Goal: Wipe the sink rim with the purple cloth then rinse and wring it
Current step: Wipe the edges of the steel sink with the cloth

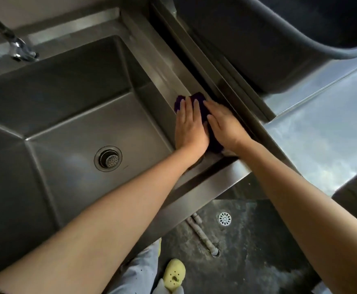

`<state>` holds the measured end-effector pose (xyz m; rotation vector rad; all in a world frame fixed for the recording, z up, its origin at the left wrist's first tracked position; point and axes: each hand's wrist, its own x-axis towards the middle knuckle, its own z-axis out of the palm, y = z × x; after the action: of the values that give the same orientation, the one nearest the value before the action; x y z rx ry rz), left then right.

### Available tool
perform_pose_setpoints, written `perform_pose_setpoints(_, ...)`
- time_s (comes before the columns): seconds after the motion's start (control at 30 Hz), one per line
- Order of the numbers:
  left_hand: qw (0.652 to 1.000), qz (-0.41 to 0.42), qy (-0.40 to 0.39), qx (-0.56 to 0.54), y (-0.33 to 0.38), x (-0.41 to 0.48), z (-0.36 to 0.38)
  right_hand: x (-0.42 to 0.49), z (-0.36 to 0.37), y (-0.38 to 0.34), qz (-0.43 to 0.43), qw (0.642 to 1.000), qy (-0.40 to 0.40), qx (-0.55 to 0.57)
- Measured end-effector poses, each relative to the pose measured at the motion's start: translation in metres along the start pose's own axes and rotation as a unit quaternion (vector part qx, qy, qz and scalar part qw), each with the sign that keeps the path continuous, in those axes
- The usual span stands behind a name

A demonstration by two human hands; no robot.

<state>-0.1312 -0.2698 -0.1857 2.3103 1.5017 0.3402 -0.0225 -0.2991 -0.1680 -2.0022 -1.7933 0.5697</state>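
Both hands (191,129) (224,126) flat on purple cloth (198,96).

Narrow lane on the sink rim (160,66), walled on the right.
We see our left hand (191,128) and right hand (224,126) flat on the purple cloth (196,98), filling the rim's near end; beyond the fingers (195,109) the strip runs bare to the back corner. A raised steel ledge (232,88) and a dark tub (268,39) close the right side; the basin (78,128) lies open on the left.
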Motion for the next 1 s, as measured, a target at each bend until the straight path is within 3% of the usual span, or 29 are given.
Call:
perform_pose_setpoints(0.33, 0.989, 0.139, -0.05, -0.013, -0.029, -0.007, -0.011, -0.008, -0.009, 0.006, 0.027, 0.994, -0.003, 0.101)
perform_pose_setpoints(0.53, 0.973, 0.208, -0.094, 0.018, -0.032, -0.021, -0.018, -0.025, -0.006, 0.004, 0.038, 0.996, 0.025, 0.077)
perform_pose_setpoints(0.67, 0.973, 0.2, -0.092, 0.066, -0.03, -0.028, -0.012, -0.026, 0.01, -0.001, 0.027, 0.999, 0.034, -0.022)
perform_pose_setpoints(1.0, 0.982, 0.122, -0.114, 0.089, -0.054, 0.036, -0.028, -0.008, 0.025, -0.004, 0.052, 0.989, -0.012, -0.141)
